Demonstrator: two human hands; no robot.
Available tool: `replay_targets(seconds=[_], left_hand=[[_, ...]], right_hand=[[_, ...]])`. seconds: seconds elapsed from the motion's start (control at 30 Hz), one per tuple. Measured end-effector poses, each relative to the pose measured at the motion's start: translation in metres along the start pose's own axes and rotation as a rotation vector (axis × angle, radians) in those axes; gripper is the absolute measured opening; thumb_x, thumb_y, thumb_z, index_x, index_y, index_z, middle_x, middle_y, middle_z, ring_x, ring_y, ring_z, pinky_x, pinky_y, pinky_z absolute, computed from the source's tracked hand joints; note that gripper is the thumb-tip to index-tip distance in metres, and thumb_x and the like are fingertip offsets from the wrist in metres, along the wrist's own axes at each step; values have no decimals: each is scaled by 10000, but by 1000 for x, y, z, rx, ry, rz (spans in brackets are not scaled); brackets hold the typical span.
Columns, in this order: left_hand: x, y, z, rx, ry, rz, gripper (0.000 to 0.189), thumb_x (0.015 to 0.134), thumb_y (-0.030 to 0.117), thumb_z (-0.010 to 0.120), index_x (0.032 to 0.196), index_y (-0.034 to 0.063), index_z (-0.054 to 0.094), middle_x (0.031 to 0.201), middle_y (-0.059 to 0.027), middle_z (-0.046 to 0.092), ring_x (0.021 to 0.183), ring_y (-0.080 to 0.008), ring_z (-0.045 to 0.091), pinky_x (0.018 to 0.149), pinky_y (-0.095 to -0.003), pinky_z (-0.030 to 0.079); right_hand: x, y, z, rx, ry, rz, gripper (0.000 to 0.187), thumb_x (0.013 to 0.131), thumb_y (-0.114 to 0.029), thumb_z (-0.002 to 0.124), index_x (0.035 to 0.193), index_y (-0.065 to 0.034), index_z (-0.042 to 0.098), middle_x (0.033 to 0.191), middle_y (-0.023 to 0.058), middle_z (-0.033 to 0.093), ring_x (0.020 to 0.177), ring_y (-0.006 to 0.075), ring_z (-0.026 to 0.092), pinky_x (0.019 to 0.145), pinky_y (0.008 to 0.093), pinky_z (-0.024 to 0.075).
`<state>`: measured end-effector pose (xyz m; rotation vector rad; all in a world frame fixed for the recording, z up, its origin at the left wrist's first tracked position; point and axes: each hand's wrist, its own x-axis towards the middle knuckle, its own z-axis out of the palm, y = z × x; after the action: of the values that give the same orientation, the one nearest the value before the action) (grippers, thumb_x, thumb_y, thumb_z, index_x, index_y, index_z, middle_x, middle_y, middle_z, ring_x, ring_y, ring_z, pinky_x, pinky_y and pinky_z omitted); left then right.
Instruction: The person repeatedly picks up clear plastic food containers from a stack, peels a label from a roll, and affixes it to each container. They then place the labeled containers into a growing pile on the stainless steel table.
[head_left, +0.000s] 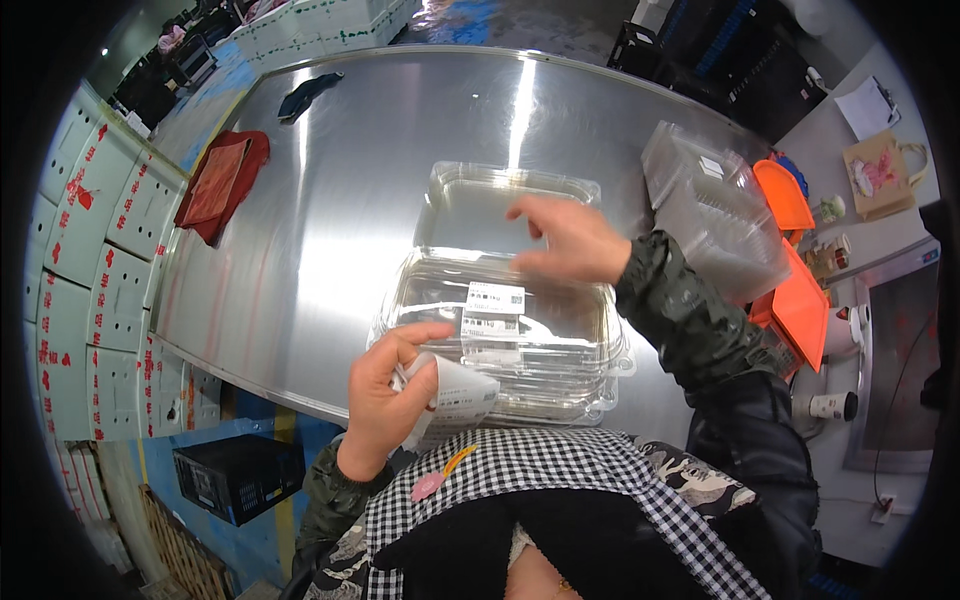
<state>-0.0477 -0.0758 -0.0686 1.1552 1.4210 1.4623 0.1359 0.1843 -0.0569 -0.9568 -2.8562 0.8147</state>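
Note:
My left hand (394, 397) grips a folded strip of printed paper labels (461, 397) at the near edge of the table. Under and beyond it lies a stack of clear plastic clamshell containers (555, 360). White labels (495, 298) with print and a code show on the stack, some seemingly through the clear plastic. Past the stack, the topmost container's clear lid (469, 214) appears to lie folded back. Above the join of lid and base is my right hand (570, 240), its thumb and fingers apart, with nothing visible between them. Whether it touches the plastic is unclear.
The stainless-steel table (360, 187) carries more nested clear containers (712, 217) at right, beside orange bins (799, 307). A dark red cloth (223, 184) and a dark cloth item (309, 97) lie toward the left. White foam boxes (97, 262) are stacked beyond the left edge.

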Motion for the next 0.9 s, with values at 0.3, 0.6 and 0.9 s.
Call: replay_targets(seconds=[0.3,0.6,0.9], left_hand=[[5,-1,-2,23,-24,93,170,911,-1,636,787,26,523,1226,-201,691,1056,-183,651,920,-326,501],[10,-1,-4,-114,-21,70,187,911,31,642,775,41,513,1270,-158,677,1004,-134,635,848,-296,522],[1,29,-18,-390,19,234,175,977,9,596,865,67,475,999,-128,697,873,-146,672,734,-262,552]], right_hand=[[92,116,37,-443,479,-74,83,863,-163,705,919,-102,706,944,48,648,947,283,606,836,393,509],[36,21,-62,-140,246,-99,244,929,-273,682,1034,-57,635,971,104,688,882,323,658,755,438,533],[-42,-74,-20,421,-268,-393,540,988,-419,634,1383,-57,564,1357,121,565,1266,238,517,1078,396,431]])
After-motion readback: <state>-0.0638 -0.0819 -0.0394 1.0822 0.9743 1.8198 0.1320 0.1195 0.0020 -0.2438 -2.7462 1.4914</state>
